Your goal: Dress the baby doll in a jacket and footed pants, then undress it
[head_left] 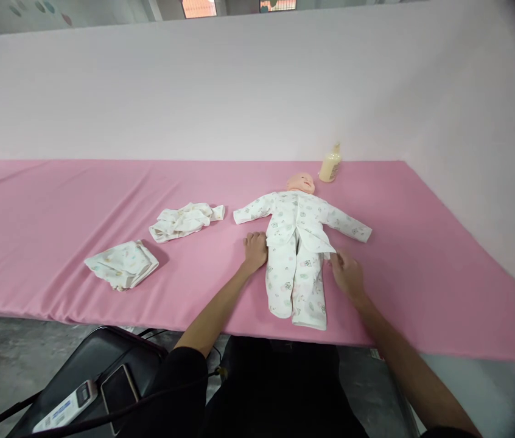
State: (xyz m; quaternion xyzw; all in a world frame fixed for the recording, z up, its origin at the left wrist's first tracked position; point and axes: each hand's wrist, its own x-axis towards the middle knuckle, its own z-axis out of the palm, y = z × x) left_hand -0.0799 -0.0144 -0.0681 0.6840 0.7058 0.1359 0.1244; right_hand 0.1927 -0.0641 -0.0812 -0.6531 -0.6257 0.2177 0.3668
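Observation:
A baby doll (302, 182) lies on its back on the pink-covered table, dressed in a white printed baby shirt (285, 213) and matching pants (280, 286). The shirt's sleeves spread out to both sides, and its front parts below the chest. My right hand (347, 275) pinches the lower right corner of the shirt and pulls it outward. At the opposite hem, my left hand (255, 250) is closed with curled fingers at the shirt's side edge; the cloth between its fingers is mostly hidden.
A pump bottle (330, 165) of pale yellow liquid stands behind the doll. To the left lie a crumpled white garment (187, 221) and a folded printed cloth (123, 264). A black stool (88, 371) below holds a phone (119, 395) and a white device (68, 407). White walls border the table (203, 286).

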